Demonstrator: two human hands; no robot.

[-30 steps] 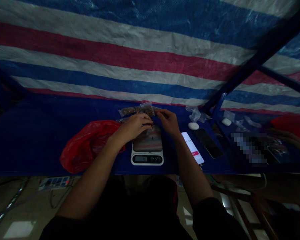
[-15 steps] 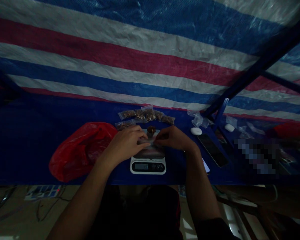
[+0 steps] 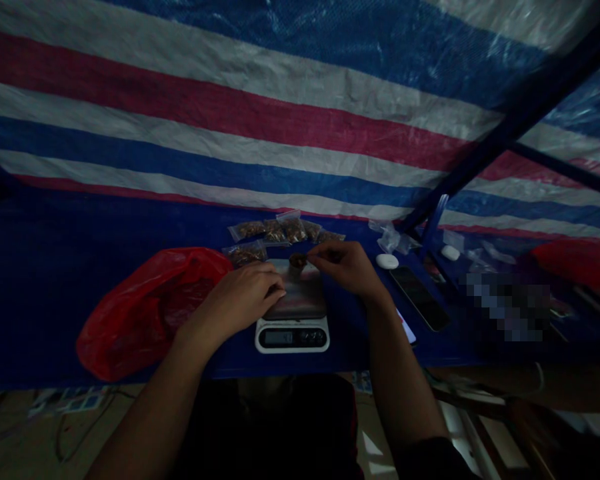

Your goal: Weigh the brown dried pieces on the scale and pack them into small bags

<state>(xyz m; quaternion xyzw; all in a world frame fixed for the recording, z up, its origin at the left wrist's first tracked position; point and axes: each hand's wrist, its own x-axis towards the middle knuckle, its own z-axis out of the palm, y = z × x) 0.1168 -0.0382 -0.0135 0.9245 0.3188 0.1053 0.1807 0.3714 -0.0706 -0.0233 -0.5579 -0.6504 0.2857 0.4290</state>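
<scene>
Clear baggie of brown chunks

The woven plastic tarpaulin looks crinkled with a dull sheen. The red plastic bag is thin and glossy, and the small zip bags are clear and shiny. The scale has a smooth white plastic body, and the phone has a glossy glass face.

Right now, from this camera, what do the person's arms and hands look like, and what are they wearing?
Each grip is a bare, ungloved hand: the left hand and the right hand. Both forearms are bare too. A dark sleeve shows at the bottom of the view on the right arm, and a dark top shows between the arms.
</scene>
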